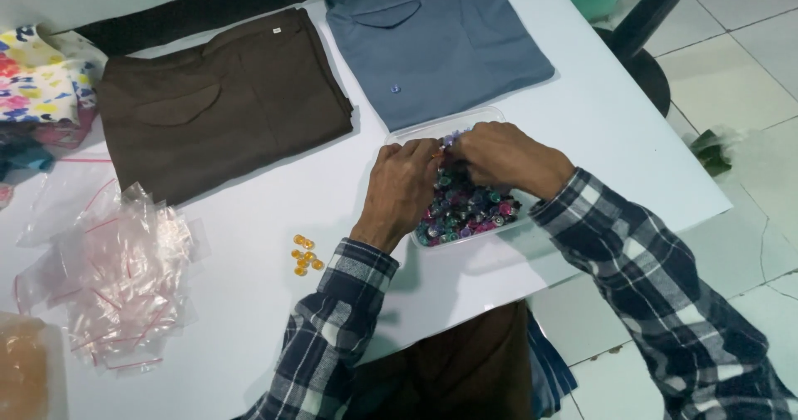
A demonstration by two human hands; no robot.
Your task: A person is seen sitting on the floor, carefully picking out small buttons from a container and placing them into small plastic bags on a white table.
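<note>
A clear plastic tray (pixel 478 117) heaped with small multicoloured buttons (pixel 470 208) sat near the front edge of a white bench (pixel 598 121), and both of the person's hands worked over it. The left hand (pixel 401 189) lay on the tray's left side with its fingers curled down and drawn together at the tips, against the buttons; whether they pinched one could not be told. The right hand (pixel 501 156) reached in from the other side, its fingers likewise bunched and meeting the left hand's fingertips above the heap, hiding whatever was between them. Both arms wore blue-and-white plaid sleeves (pixel 619 245). Just left of the left wrist, a small cluster of orange buttons (pixel 305 255) lay loose on the bench. Behind the tray rested a folded pair of blue-grey trousers (pixel 440 38) with a blue button on the cloth, and beside it, to the left, a folded pair of brown trousers (pixel 220 100). Farther left, a pile of small clear zip bags with red seal strips (pixel 125 270) was spread over the bench, and floral-printed fabric (pixel 41 75) lay at the far left corner. To the right, beyond the bench, white floor tiles (pixel 740 63) showed.
</note>
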